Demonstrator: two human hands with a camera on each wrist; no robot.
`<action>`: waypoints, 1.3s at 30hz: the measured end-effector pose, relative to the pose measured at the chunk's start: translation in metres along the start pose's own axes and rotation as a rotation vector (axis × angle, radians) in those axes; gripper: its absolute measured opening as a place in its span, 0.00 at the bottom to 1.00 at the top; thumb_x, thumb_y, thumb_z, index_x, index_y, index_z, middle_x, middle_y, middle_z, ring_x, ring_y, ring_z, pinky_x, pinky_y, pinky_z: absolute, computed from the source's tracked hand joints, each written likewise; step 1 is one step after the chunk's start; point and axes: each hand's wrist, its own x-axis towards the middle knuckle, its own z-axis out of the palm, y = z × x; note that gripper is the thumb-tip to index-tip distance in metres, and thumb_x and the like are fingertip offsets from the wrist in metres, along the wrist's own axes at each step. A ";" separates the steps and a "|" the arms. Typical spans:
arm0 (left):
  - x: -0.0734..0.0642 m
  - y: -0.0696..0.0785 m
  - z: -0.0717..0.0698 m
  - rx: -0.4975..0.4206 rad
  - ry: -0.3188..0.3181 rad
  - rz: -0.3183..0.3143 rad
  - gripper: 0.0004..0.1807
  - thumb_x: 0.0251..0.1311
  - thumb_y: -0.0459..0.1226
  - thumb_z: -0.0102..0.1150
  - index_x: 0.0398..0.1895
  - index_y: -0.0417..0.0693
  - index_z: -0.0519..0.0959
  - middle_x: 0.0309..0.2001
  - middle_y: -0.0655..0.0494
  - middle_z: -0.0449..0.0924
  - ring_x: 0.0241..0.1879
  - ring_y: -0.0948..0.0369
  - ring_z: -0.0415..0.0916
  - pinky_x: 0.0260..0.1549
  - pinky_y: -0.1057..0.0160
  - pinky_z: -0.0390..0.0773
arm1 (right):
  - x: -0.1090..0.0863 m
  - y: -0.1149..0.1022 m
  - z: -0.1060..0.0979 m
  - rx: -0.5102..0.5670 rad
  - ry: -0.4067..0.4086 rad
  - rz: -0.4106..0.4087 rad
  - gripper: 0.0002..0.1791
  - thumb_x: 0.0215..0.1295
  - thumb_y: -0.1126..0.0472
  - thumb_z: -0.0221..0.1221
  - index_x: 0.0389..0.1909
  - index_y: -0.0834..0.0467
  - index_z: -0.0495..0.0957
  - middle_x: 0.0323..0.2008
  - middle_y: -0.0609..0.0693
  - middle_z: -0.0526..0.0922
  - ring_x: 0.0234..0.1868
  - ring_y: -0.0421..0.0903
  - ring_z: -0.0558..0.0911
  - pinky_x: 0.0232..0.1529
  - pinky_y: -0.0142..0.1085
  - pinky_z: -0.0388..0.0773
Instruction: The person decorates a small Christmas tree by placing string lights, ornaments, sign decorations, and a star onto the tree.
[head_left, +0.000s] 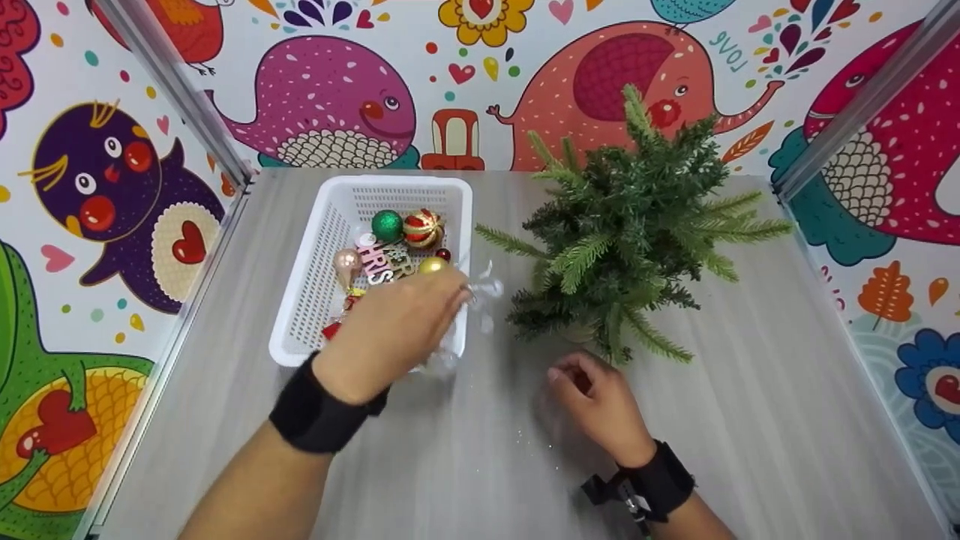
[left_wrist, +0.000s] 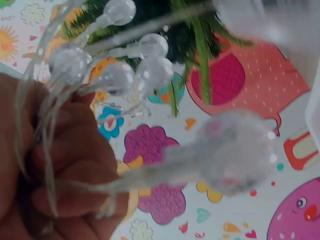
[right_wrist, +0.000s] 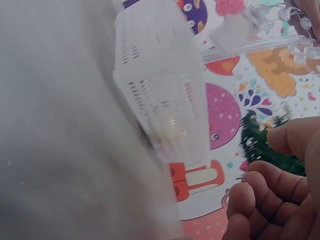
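My left hand (head_left: 401,322) is over the near right part of a white plastic basket (head_left: 397,181), gripping a bunch of string lights (left_wrist: 237,150). Clear round bulbs and thin transparent wire hang out past its fingers, and the left wrist view shows the wire looped over them. Low over the table, just in front of a small artificial Christmas tree (head_left: 622,217), my right hand (head_left: 600,405) has loosely curled fingers. Nothing shows between its fingers and thumb in the right wrist view.
Inside the basket lie a green glitter ball (head_left: 388,226), a red-and-gold striped ball (head_left: 423,229), a pink ornament (head_left: 347,260), a gold ball (head_left: 433,265) and a letter sign (head_left: 373,259). Printed panels (head_left: 472,90) with cartoon animals enclose the grey table (head_left: 480,465).
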 end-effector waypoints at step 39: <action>-0.005 0.016 0.211 0.022 -0.076 0.348 0.08 0.69 0.48 0.65 0.43 0.56 0.84 0.41 0.60 0.88 0.35 0.64 0.85 0.28 0.65 0.84 | 0.003 0.039 0.005 -0.148 -0.260 -0.215 0.44 0.55 0.64 0.76 0.74 0.58 0.69 0.63 0.58 0.82 0.58 0.54 0.85 0.57 0.44 0.84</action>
